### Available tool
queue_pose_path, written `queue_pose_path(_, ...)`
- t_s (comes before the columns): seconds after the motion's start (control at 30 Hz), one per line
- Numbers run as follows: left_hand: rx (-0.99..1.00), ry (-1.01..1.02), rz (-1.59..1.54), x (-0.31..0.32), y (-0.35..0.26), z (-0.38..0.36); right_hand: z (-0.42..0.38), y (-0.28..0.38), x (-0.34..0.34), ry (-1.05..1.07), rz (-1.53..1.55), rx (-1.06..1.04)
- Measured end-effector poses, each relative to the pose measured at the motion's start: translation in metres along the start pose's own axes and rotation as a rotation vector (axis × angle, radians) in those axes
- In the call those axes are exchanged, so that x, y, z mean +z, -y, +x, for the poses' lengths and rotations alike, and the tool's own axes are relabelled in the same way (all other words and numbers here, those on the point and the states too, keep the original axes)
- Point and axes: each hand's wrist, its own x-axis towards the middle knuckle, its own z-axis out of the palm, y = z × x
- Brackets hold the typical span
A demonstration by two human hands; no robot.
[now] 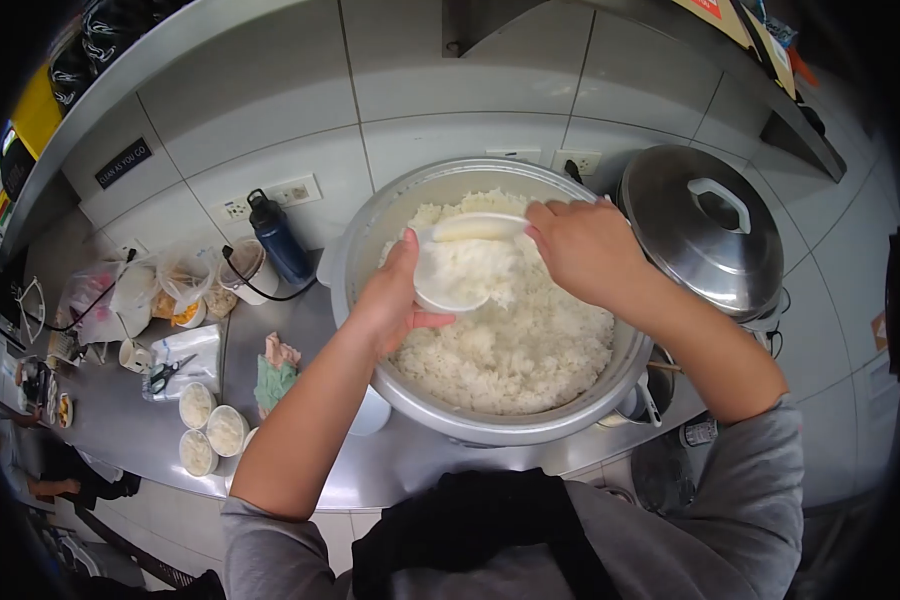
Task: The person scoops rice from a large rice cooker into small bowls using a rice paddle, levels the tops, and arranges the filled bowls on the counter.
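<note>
Cooked white rice [510,360] fills much of a large round metal pot [470,431] in front of me. Over the pot, my left hand [388,295] grips a white cup [448,299] tilted on its side, with rice in its mouth. My right hand [585,250] is closed on a pale rice paddle [478,228], its blade lying against the rice at the cup's upper edge. Part of the cup is hidden by the paddle and rice.
Several rice-filled cups [227,430] stand at the left of the steel counter [300,455]. Nearby are scissors [166,374], a cloth [275,380], a dark bottle [278,238] and food bags [185,270]. A lidded pot [705,235] stands at right, under a shelf bracket.
</note>
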Motion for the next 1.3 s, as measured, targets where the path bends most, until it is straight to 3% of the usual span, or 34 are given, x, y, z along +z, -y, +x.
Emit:
queue_pose_path(0.03, -0.036, 0.099, -0.133, -0.002, 0.004, 0.004, 0.000, 0.002, 0.007, -0.236, -0.110, -0.046)
queue_pose_path(0.07, -0.048, 0.107, -0.136, -0.002, 0.010, 0.006, 0.001, -0.001, 0.010, -0.223, -0.111, -0.039)
queue_pose_path(0.13, 0.064, 0.028, -0.132, 0.000, 0.013, 0.004, 0.015, -0.014, 0.012, -0.051, -0.029, 0.193)
queue_pose_path(0.17, 0.059, 0.031, -0.134, 0.001, 0.012, 0.003, 0.018, -0.020, 0.016, 0.122, -0.143, 0.245)
queue_pose_path(0.2, 0.111, -0.002, -0.113, 0.003, 0.011, 0.000, 0.015, -0.033, 0.034, 0.128, -0.142, 0.249)
queue_pose_path(0.27, 0.153, -0.026, -0.094, 0.003, 0.011, -0.005, 0.001, -0.060, 0.077, 0.406, -0.350, 0.097)
queue_pose_path(0.3, 0.200, -0.022, -0.072, 0.004, 0.010, -0.006, -0.009, -0.061, 0.082, 0.413, -0.352, 0.103)
queue_pose_path(0.4, 0.257, -0.024, -0.071, 0.002, 0.012, -0.004, -0.034, -0.048, 0.082, 0.527, -0.272, 0.094)
queue_pose_path(0.47, 0.263, -0.030, -0.085, 0.002, 0.013, -0.003, -0.042, -0.033, 0.062, 0.749, -0.261, 0.096)
queue_pose_path(0.67, 0.317, -0.082, -0.051, 0.007, 0.010, -0.006, -0.047, 0.003, 0.026, 0.925, -0.139, 0.057)
queue_pose_path(0.9, 0.346, -0.141, 0.085, 0.008, 0.016, -0.002, -0.041, -0.026, 0.052, 0.881, 0.144, -0.028)
queue_pose_path(1.0, 0.309, -0.155, 0.116, 0.007, 0.016, 0.000, -0.017, -0.045, 0.039, 1.006, 0.318, -0.138)
queue_pose_path(1.07, 0.275, -0.152, 0.117, 0.007, 0.017, 0.000, -0.005, -0.041, 0.004, 0.693, 0.406, 0.089)
queue_pose_path(1.1, 0.236, -0.156, 0.106, 0.008, 0.016, 0.000, -0.001, -0.034, -0.003, 0.688, 0.405, 0.084)
queue_pose_path(1.17, 0.201, -0.164, 0.091, 0.006, 0.017, 0.003, 0.008, -0.015, -0.012, 0.240, 0.258, 0.163)
queue_pose_path(1.2, 0.091, -0.079, -0.037, 0.002, 0.018, 0.007, 0.010, -0.007, -0.002, 0.237, 0.255, 0.155)
queue_pose_path(1.23, -0.015, 0.006, -0.166, -0.003, 0.020, 0.011, 0.009, 0.002, 0.021, 0.057, 0.165, 0.161)
queue_pose_path(1.27, -0.004, -0.002, -0.173, -0.006, 0.020, 0.013, 0.007, 0.010, 0.040, -0.126, 0.075, 0.163)
queue_pose_path(1.3, -0.028, 0.066, -0.255, -0.009, 0.021, 0.015, 0.001, 0.018, 0.054, -0.132, 0.069, 0.145)
